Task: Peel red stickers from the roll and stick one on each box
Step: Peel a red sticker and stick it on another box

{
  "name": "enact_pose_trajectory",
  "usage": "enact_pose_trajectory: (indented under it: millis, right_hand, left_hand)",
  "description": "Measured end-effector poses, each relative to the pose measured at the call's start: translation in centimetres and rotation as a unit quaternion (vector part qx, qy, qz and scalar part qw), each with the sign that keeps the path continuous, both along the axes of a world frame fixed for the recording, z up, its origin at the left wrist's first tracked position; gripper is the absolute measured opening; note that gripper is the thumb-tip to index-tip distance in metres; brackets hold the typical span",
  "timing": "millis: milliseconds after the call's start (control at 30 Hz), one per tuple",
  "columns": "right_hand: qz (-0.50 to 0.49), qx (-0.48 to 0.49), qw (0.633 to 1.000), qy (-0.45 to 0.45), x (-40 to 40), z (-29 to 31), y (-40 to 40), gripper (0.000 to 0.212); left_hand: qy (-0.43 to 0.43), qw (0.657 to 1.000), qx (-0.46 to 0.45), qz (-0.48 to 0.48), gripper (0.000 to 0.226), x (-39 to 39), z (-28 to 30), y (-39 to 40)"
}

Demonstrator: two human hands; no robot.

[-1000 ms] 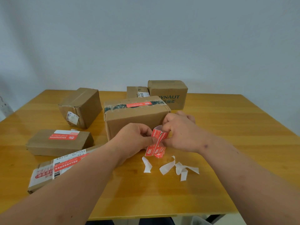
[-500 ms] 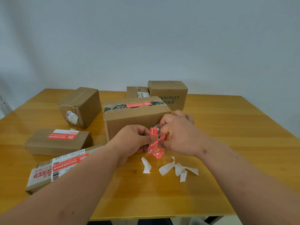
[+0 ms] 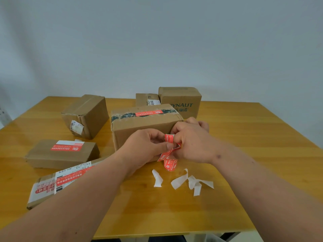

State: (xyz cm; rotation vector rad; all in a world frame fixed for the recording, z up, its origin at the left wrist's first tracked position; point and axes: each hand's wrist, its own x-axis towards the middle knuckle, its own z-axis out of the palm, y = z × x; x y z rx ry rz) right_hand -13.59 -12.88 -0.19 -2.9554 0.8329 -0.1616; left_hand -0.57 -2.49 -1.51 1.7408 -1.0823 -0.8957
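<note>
Both hands meet over the middle of the wooden counter (image 3: 244, 137), each pinching the same strip of red stickers (image 3: 168, 155). The left hand (image 3: 146, 147) has its fingers curled, thumb pressed on the strip's middle; the right hand (image 3: 190, 144) grips the strip's upper end, where one sticker's tip (image 3: 169, 137) stands up between the two hands. The rest of the strip hangs down from the hands, its lower end curling just above the counter. Directly behind the hands, nearly touching the knuckles, sits the large box (image 3: 143, 124) with dark tape and a red sticker along its top. Just below the hands, a few curled white backing scraps (image 3: 185, 180) lie on the counter. To the left of the left hand lies a flat box (image 3: 61, 154) bearing a red sticker on top, and under the left forearm a flat parcel (image 3: 52, 186) with a white label and a red sticker across it. Farther off to the left stands a plain box (image 3: 85, 116) with a small white label on its side. Beyond the large box are a small box (image 3: 146, 99) and a printed box (image 3: 180, 100), side by side.
</note>
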Motion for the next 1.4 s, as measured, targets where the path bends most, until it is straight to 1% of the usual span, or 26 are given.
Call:
enact_pose_trajectory:
  millis: [100,200,400,500,600,733,833,933,1133,1267,1333,1400]
  right_hand:
    - [0.003,-0.005,1.0,-0.007,-0.1,-0.2,0.0,0.021]
    - [0.004,-0.006,1.0,-0.016,-0.1,-0.3,0.1,0.022]
    - [0.004,-0.018,0.999,-0.027,-0.2,-0.2,0.3,0.018]
    - [-0.003,-0.017,0.999,-0.031,-0.2,-0.3,0.3,0.023]
    - [-0.012,-0.017,0.999,-0.031,-0.2,-0.4,0.2,0.031]
    - [-0.019,-0.005,0.999,-0.043,-0.3,-0.5,0.2,0.033]
    - [-0.02,-0.004,0.998,-0.058,-0.3,-0.7,0.2,0.03]
    - [-0.018,-0.004,0.997,-0.07,-0.3,-0.7,0.2,0.026]
    - [-0.006,-0.001,0.997,-0.075,-0.5,-0.3,0.5,0.017]
    - [0.002,0.004,0.997,-0.074,-0.5,-0.1,0.6,0.016]
    - [0.002,0.005,0.997,-0.078,-0.5,-0.1,0.6,0.019]
    - [0.001,0.003,0.996,-0.087,-0.6,-0.3,0.4,0.018]
  left_hand:
    - [-0.078,0.997,0.012,-0.005,0.011,0.2,-0.2,-0.1]
    - [-0.096,0.995,0.008,0.005,0.009,0.2,-0.3,-0.3]
    - [-0.006,0.999,0.003,0.043,0.011,0.0,-0.5,-0.5]
    - [0.011,0.998,-0.007,0.056,0.011,-0.1,-0.6,-0.6]
    - [-0.008,0.998,-0.024,0.057,0.011,-0.2,-0.7,-0.6]
    - [-0.017,0.997,-0.051,0.053,0.008,-0.3,-0.8,-0.5]
    - [-0.016,0.996,-0.056,0.07,0.008,-0.5,-0.9,-0.5]
    - [0.011,0.994,-0.058,0.087,0.007,-0.8,-0.9,-0.5]
    - [0.04,0.99,-0.064,0.117,0.006,-0.7,-0.8,-0.5]
    - [0.022,0.989,-0.066,0.132,0.007,-0.5,-0.9,-0.5]
    - [0.014,0.987,-0.073,0.139,0.007,-0.6,-0.9,-0.6]
    - [-0.007,0.985,-0.082,0.149,0.007,-0.5,-1.0,-0.6]
